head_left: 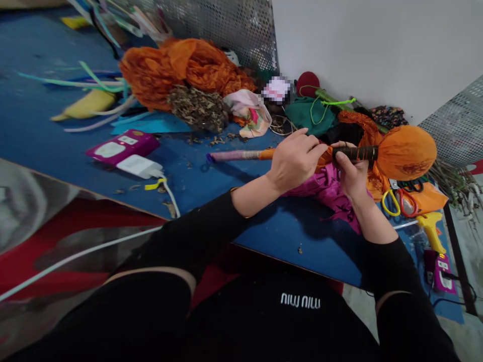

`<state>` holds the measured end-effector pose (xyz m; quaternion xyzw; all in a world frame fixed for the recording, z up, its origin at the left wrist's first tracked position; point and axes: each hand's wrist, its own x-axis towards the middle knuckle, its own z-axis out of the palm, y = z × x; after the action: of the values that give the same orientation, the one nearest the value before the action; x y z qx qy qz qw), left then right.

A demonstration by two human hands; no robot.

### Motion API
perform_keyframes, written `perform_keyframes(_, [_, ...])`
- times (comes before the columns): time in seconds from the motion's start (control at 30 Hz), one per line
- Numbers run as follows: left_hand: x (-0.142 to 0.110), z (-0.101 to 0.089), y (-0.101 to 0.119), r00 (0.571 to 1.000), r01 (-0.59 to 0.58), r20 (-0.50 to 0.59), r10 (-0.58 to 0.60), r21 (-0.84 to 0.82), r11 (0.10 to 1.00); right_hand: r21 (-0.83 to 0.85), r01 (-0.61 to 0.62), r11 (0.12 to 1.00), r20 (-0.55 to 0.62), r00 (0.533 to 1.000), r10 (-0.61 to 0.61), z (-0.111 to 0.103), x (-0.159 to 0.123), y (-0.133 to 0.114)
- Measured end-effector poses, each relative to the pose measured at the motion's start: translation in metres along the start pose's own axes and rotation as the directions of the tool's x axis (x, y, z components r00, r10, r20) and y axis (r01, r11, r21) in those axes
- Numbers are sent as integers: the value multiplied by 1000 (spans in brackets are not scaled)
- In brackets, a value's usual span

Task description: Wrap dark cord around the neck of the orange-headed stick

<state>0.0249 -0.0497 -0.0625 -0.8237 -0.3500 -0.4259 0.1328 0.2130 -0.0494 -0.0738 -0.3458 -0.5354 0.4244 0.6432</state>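
A cloth-wrapped stick with a round orange head lies sideways across both hands, above the table. Dark brown binding covers its neck beside the head. My right hand is closed around this bound part, thumb towards me. Just left of it, my left hand is closed on the orange-wrapped part, its fingertips pinching near the end of the binding. The stick's far left end is wrapped in pinkish material with a purple tip. Magenta fabric hangs or lies under the hands; where it attaches is hidden.
Crumpled orange cloth and dried plant matter lie at the back of the blue table. Scissors and a yellow glue gun are at right. A purple power strip with a white plug sits left.
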Motion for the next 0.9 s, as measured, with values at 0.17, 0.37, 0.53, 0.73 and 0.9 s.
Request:
perform_keyframes(0.17, [-2,-3,12,998,-14,69,10,50,999,-43,31,999,7,1000,-31,2,0,-1])
perform_keyframes(0.37, [5,12,11,964,84,243,-107,104,991,-40,58,998,17,998,-57,2,-2,1])
perform_keyframes(0.53, [16,5,2,878,159,441,-184,93,983,-79,64,995,18,998,-63,3,-2,-1])
perform_keyframes(0.73, [26,-4,-1,831,83,541,-130,109,991,-50,37,998,3,999,-36,4,-3,-2])
perform_keyframes(0.9, [20,5,-7,921,42,388,-32,-16,999,-77,14,997,-7,1000,-14,3,-6,-2])
